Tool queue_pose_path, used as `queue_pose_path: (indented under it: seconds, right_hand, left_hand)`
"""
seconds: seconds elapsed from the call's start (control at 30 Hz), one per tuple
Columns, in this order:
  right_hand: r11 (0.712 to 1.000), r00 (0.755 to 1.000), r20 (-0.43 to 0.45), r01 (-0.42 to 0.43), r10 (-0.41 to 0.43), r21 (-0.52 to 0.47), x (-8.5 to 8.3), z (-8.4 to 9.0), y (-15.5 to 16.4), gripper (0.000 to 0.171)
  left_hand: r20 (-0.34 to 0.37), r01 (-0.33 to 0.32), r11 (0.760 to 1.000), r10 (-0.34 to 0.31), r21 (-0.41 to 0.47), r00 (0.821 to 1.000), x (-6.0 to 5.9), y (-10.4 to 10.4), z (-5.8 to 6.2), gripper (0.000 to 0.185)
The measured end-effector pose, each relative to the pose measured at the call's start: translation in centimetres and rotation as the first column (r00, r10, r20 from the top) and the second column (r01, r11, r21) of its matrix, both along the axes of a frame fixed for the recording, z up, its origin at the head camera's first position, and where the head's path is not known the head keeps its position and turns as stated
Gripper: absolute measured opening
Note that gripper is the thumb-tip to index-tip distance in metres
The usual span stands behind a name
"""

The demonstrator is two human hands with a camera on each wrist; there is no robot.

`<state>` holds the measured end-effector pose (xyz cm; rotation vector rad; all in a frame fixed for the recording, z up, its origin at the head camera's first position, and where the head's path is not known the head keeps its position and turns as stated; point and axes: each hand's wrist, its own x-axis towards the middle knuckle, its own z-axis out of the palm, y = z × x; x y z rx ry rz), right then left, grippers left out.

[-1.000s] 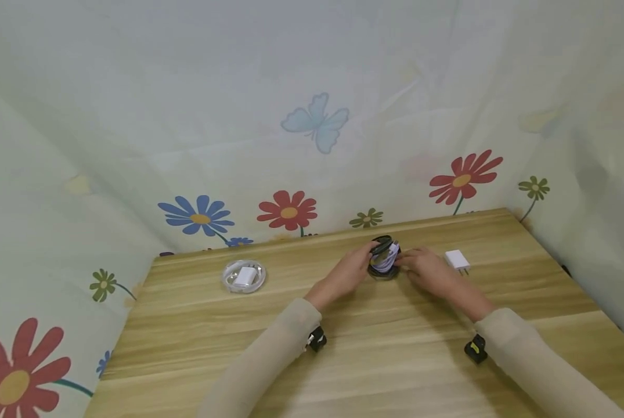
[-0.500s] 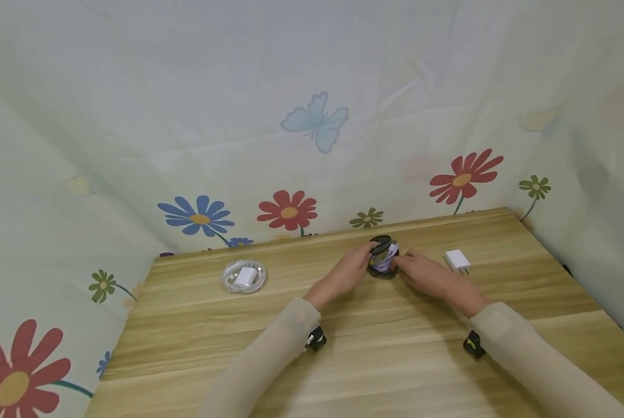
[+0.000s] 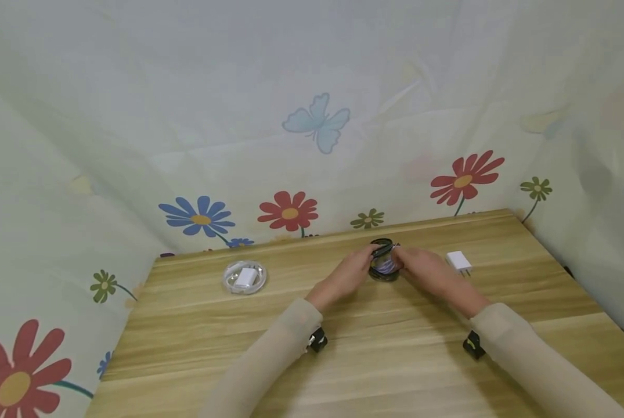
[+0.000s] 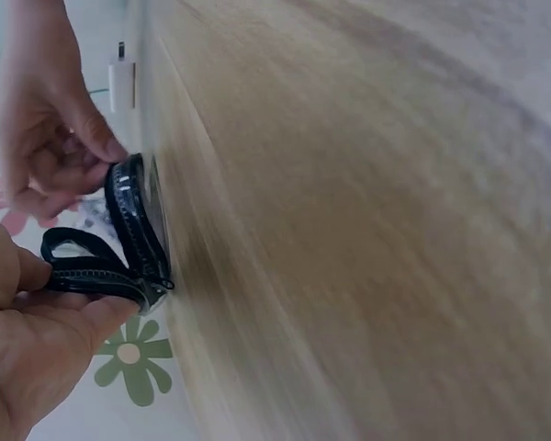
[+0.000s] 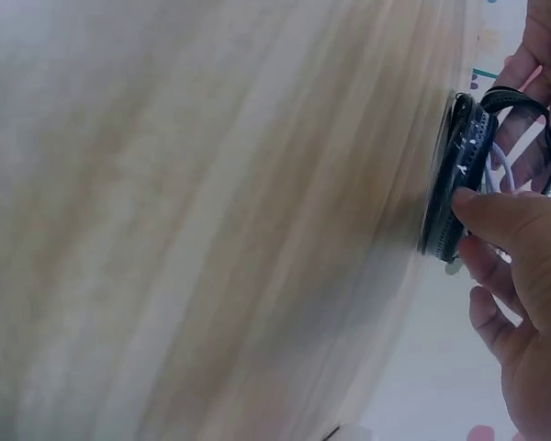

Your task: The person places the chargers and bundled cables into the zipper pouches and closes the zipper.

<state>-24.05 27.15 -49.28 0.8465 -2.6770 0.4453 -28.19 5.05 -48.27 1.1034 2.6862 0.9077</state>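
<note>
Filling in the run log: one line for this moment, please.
left hand: holds pouch lid open | right hand: pressing white cable into round zip pouch | spare charger: on table

Two white chargers were on the table: one loose [image 3: 457, 260], one [image 3: 245, 277] inside a clear round case [image 3: 231, 271]. One black zip pouch [image 3: 383, 268] sat between two hands.

Small round black zip case [image 3: 383, 264], open on the table [image 3: 374, 348], with a coiled cable [image 3: 385, 265] inside.

The case is a shallow, dark, circular pouch with a zipper running along its rim; its base rests flat on the wood near the far edge, while the lid [image 4: 90, 265] stands lifted and hinged at one side. Pale, white-lilac loops of cable [image 5: 501, 165] lie curled in the base, partly hidden between the two halves.
</note>
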Motion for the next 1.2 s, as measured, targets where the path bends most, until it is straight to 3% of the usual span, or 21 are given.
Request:
queue_pose_path:
  seconds: [0.1,0.23,0.4,0.7,0.97,1.2]
  right_hand:
    - [0.998,0.998,0.008,0.061,-0.061,0.004,0.35,0.24,0.02,0.029]
    - [0.995,0.996,0.012,0.091,-0.092,0.049,0.66,0.39,-0.03,0.015]
    - [0.992,0.998,-0.009,0.068,-0.067,0.105,0.76,0.39,-0.09,0.012]
    - [0.998,0.997,-0.073,0.009,-0.005,0.055,0.61,0.14,0.26,0.014]
    - [0.996,0.996,-0.020,-0.092,0.092,0.018,0.32,0.15,0.09,0.012]
    - [0.992,0.993,0.004,-0.114,0.114,0.053,0.07,-0.09,0.13,0.010]
  left_hand:
    - [0.003,0.000,1.000,0.001,-0.005,1.000,0.03,0.00,0.02,0.038]
    - [0.012,-0.014,1.000,0.014,-0.005,1.000,0.09,-0.04,0.19,0.038]
    - [0.027,-0.023,1.000,0.022,0.003,0.999,0.06,-0.03,0.38,0.038]
    - [0.024,-0.002,1.000,0.001,0.017,1.000,0.33,0.09,0.34,0.038]
    - [0.019,-0.025,0.999,0.024,0.026,1.000,0.34,-0.03,0.32,0.040]
    - [0.017,-0.022,0.999,0.021,0.034,1.000,0.16,-0.14,0.32,0.040]
